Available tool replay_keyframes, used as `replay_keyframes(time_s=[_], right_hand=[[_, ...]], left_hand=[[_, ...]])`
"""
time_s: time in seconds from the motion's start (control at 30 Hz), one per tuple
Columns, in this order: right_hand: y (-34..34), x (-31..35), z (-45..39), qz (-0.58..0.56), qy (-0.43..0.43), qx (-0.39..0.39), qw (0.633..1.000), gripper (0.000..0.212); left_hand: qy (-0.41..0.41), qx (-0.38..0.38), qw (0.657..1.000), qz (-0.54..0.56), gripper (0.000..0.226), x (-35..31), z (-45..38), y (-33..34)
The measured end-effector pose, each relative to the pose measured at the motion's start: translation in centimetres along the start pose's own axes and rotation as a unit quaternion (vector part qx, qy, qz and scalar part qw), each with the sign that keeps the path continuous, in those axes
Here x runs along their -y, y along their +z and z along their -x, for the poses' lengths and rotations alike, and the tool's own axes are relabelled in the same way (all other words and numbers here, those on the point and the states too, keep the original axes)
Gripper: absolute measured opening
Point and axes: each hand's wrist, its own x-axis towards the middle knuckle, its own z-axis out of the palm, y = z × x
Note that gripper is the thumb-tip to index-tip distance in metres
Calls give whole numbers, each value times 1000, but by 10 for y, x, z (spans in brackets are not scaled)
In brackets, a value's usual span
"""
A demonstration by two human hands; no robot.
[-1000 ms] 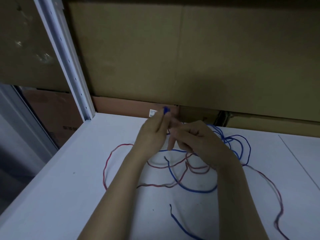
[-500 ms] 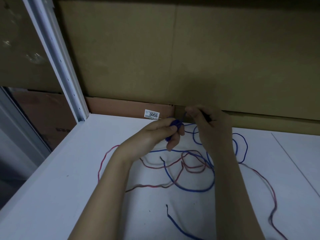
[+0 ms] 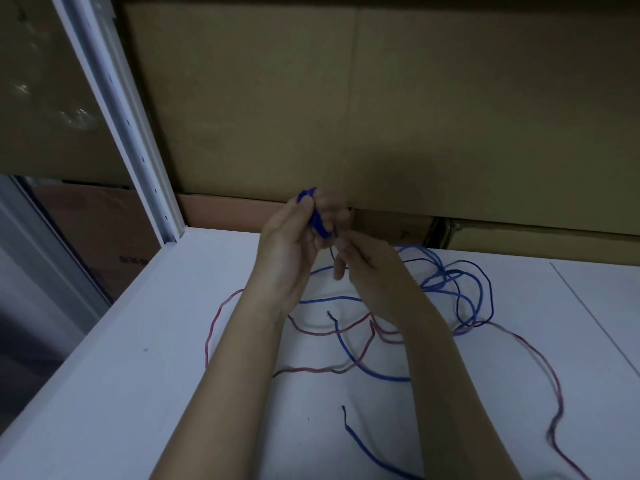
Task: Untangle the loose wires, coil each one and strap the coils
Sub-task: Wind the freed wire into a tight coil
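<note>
My left hand (image 3: 294, 237) is raised above the white tabletop (image 3: 138, 393) and grips a small blue wire coil (image 3: 313, 216) between thumb and fingers. My right hand (image 3: 367, 268) is just right of it, fingers curled, pinching the blue strand that leads from the coil. More loose blue wire (image 3: 460, 292) lies in loops to the right of my hands, and another blue length (image 3: 363, 368) curves under my forearms. A red wire (image 3: 221, 317) loops across the table on the left and trails off to the right, tangled with the blue.
Large cardboard boxes (image 3: 381, 116) form a wall right behind the table. A white metal upright (image 3: 128, 133) rises at the table's back left corner. The table's left edge (image 3: 86, 344) drops away to a dark gap.
My left hand has lifted the blue coil higher. My right hand has come down from the boxes and now sits lower, beside and below the coil.
</note>
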Motion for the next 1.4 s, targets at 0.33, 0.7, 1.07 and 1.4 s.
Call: replay_keyframes(time_s=[0.33,0.7,1.07,1.4], right_hand=[[3,11,5,-4,-3,130,992,27],[-14,12,5,15,-113,-56,992,21],[-23,5,1,102,-133,-186,968,13],[-23,10,2,15,-79,-130,988,13]], left_hand=[[84,-118,967,-207,26,-1,-4,-15],[29,10,878,-478,29,4,5,-17],[-44,149,922,-355,29,7,6,-16],[-111,115,919,-361,37,25,-19,-35]])
